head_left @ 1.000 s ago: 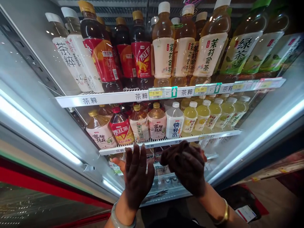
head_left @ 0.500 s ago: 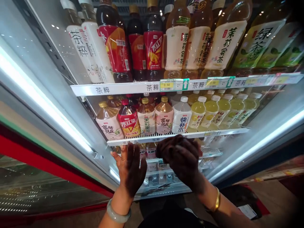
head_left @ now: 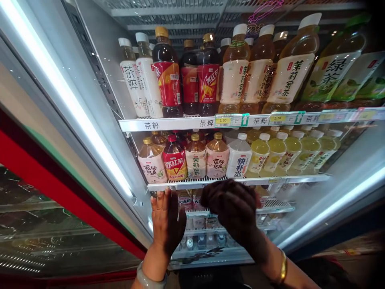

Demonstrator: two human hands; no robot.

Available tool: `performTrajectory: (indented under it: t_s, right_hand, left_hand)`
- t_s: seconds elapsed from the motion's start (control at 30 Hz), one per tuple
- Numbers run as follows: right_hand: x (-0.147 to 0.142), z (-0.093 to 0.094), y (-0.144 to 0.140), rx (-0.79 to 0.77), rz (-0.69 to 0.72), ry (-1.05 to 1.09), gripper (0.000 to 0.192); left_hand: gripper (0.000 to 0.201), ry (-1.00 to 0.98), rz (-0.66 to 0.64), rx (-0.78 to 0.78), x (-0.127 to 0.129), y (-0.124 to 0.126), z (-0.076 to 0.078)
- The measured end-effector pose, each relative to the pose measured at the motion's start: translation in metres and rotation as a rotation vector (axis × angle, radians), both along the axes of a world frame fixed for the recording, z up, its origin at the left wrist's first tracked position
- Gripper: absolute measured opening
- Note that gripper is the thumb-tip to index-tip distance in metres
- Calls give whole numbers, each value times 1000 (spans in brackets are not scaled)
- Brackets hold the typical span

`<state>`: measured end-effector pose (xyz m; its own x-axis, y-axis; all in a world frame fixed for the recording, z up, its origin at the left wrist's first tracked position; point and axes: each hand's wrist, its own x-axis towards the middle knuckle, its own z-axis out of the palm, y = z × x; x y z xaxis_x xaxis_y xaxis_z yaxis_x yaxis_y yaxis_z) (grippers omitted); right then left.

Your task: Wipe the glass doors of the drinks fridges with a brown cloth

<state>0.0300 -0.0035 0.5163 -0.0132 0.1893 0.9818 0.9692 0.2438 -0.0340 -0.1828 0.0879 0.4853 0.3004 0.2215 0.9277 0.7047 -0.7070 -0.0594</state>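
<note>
White rail [head_left: 189, 185] running through a crowded, brightly lit scene

Far left of the rail, a red frame [head_left: 60, 172] is slanting down, and a light tube [head_left: 72, 100] is glaring between the two. Above the rail's left end, a pink-label bottle [head_left: 151, 169] is standing upright. Just below that end, the left hand [head_left: 166, 222] is hanging with its fingers straight and barely parted, thumb apart, nothing showing in its grip. Farther along, above the rail, a red-label bottle [head_left: 175, 163], a cream-label bottle [head_left: 196, 161], a gold-capped peach bottle [head_left: 217, 160] and a blue-lettered bottle [head_left: 240, 160] are standing in line. Below the rail's middle, the right hand [head_left: 236, 208] is curling its fingers together in deep shadow; I cannot tell whether its grip is pinching anything. Nor can I tell whether either hand is touching the rail. High above it, pink squiggles [head_left: 266, 10] are glowing, perhaps a reflection in glass. Above the rail's right half, yellow drink bottles [head_left: 275, 154] are crowding together.

Because the bottles are standing so tightly just behind the rail, a lifted knuckle catching one could be tipping its neighbours or sending it over the edge. If glass is covering the front, fingertips could be bumping that instead.
</note>
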Motion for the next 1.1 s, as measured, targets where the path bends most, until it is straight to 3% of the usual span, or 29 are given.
performTrajectory:
  t_s: [0.07,0.17,0.3,0.37,0.43,0.57,0.67,0.73,0.8,0.87,0.93,1.0,1.1]
  right_hand:
    - [3,18,6,105,9,36,37]
    - [-19,34,23,194,64,10,32]
    - [-44,18,26,100,105,-158,27]
    - [-35,11,17,54,56,-207,29]
    - [-14,19,9,82,6,-166,32]
    - [13,72,12,230,-78,-14,41]
    - [-5,102,25,262,-76,-2,37]
    - [-25,98,31,246,-18,-86,34]
    - [-38,80,32,210,53,-177,37]
    - [-36,60,27,153,53,-184,37]
    - [-23,51,20,149,-11,-154,34]
    - [-12,60,15,185,-60,-104,35]
    - [-15,94,17,225,-28,-16,40]
  left_hand:
    - [91,2,10,2,1,2,-2]
    - [90,-3,27,6,3,4,-7]
    - [89,-13,13,52,1,6,-2]
    - [89,-28,-2,69,-5,9,8]
    - [90,-31,-16,87,-11,15,22]
    - [88,-48,-19,157,-14,23,54]
    - [86,-91,-50,174,-7,23,76]
    - [85,-106,-79,180,-2,22,86]
    - [84,-87,-100,183,2,21,92]
    - [86,-43,-101,166,7,19,94]
    - [87,-33,-102,131,14,13,92]
    - [88,-85,-156,94,23,3,86]
    - [90,-205,-301,65,34,-12,71]
